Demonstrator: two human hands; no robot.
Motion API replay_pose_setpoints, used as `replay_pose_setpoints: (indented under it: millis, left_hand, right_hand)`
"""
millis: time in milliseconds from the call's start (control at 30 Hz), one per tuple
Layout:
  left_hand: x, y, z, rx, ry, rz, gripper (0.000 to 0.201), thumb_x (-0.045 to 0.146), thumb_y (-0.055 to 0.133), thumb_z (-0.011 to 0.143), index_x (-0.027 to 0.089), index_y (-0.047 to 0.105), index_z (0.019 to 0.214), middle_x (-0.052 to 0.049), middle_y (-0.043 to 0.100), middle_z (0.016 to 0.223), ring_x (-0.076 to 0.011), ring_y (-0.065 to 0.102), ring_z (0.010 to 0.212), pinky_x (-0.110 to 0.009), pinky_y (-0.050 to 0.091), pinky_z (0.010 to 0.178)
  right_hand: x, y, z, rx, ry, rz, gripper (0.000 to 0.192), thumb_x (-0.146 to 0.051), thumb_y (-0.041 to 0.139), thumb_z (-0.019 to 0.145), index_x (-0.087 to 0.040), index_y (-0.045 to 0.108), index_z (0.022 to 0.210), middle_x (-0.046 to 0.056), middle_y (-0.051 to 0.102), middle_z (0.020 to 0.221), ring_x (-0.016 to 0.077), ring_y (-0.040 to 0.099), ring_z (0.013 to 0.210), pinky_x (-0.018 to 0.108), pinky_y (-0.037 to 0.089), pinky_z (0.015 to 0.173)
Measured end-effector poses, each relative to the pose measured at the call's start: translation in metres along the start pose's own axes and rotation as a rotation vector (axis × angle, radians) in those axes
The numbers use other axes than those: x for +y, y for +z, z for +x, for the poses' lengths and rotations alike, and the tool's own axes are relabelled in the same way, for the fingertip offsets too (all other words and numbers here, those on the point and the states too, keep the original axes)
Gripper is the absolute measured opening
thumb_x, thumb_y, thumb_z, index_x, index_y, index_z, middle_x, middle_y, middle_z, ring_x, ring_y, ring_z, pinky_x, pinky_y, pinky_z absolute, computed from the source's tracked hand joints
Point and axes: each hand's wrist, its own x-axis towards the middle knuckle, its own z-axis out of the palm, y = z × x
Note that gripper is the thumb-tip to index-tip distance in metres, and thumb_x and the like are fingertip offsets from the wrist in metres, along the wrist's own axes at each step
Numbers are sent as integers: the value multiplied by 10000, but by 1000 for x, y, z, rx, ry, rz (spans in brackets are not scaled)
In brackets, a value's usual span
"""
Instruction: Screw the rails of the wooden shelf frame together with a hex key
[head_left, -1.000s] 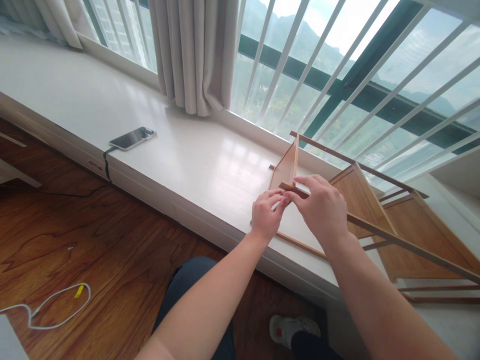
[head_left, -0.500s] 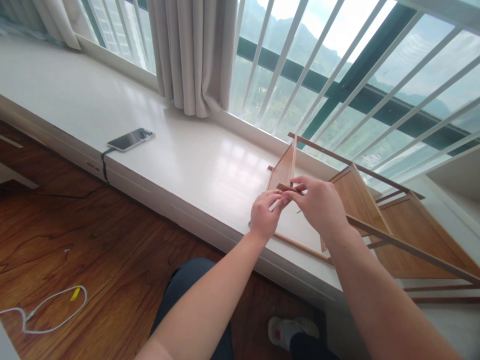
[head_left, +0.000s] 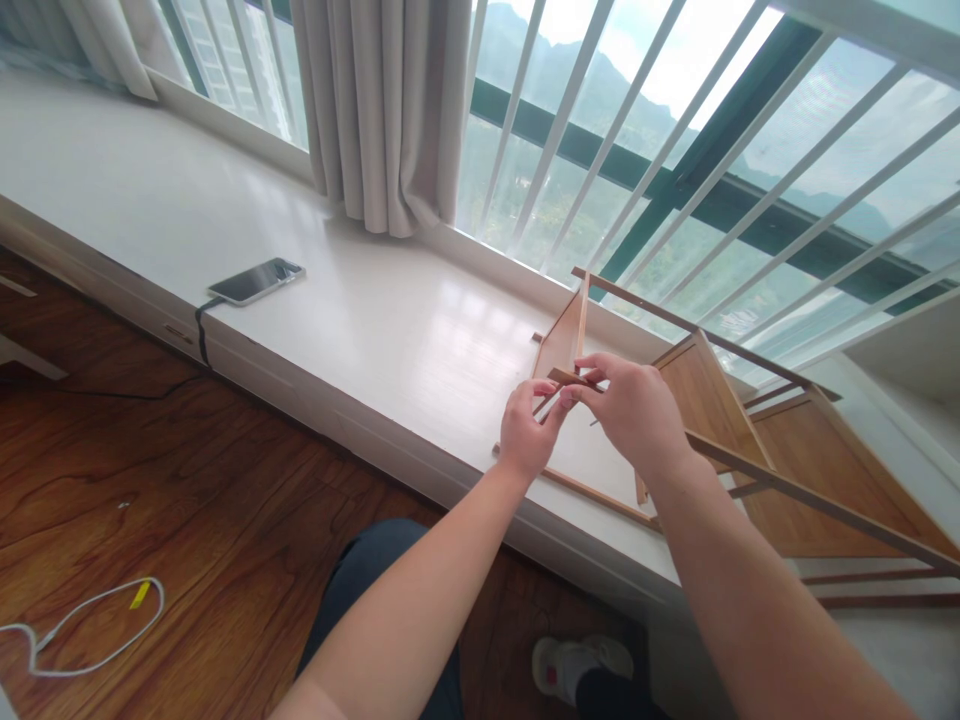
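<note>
Left hand [head_left: 527, 432], right hand [head_left: 634, 410] pinching wooden rack [head_left: 720, 400] rail, white sill [head_left: 360, 300], phone [head_left: 256, 281]

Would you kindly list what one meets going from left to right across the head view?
White cable on the floor → phone on the sill → curtain → left hand → right hand → wooden rack.

A wooden rack [head_left: 720, 420] is laid on the sill [head_left: 360, 310], right of a phone [head_left: 256, 281]; a cable [head_left: 82, 630] is left on the floor [head_left: 187, 500] below.
</note>
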Motion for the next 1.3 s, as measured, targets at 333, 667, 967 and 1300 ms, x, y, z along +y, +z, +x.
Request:
replay_pose_setpoints:
  millis: [333, 667, 967, 1300]
  left_hand:
    - [-4, 4, 4, 6, 16, 0, 389, 571, 621, 914, 218, 631, 1079, -87, 701, 1092, -231, 666, 1017, -406, 528, 887]
    - [-13, 4, 8, -23, 61, 37, 400, 589, 593, 927, 221, 632, 1079, -83, 686, 1067, -235, 652, 1042, -398, 524, 885]
    - [-11, 4, 9, -39, 47, 14, 399, 581, 598, 928, 212, 628, 1075, -70, 686, 1078, -210, 660, 998, -378, 522, 881]
    - [-11, 6, 6, -14, 72, 51, 382, 570, 574, 945, 214, 618, 1075, -78, 666, 1061, -234, 631, 1022, -402, 516, 889]
  right_hand:
    - [0, 0, -2, 33, -34, -36, 218, -359, 722, 837, -293, 758, 1042, 3, 775, 830, 214, 666, 670, 319, 416, 622]
    - [1, -3, 0, -11, -23, 4, 220, -313, 733, 827, -291, 758, 1044, -2, 779, 882, 200, 667, 675, 325, 440, 642]
    - [1, -1, -2, 12, -52, -14, 167, -321, 729, 848, -285, 759, 1008, -1, 774, 859, 225, 680, 741, 331, 432, 673]
    - [5, 2, -4, 64, -104, -61, 191, -372, 733, 864, -280, 775, 1025, 33, 798, 936, 250, 719, 801, 317, 443, 686]
